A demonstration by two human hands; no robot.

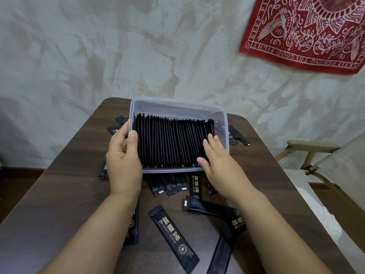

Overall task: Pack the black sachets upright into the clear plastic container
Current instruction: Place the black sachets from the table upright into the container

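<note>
The clear plastic container (178, 104) sits on the desk (59, 194), with black sachets (169, 143) standing in a row inside. The left grip (123, 161) holds its 9 o'clock wall. The right grip (215, 155) is flat, holding nothing, and presses the row's 3 o'clock end. If it lets go, the row could flop into the gap there.

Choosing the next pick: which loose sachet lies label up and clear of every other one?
The diagonal sachet at bottom centre of the view: its gold print faces up and its whole outline shows. The rest overlap one another or are partly hidden.
</note>
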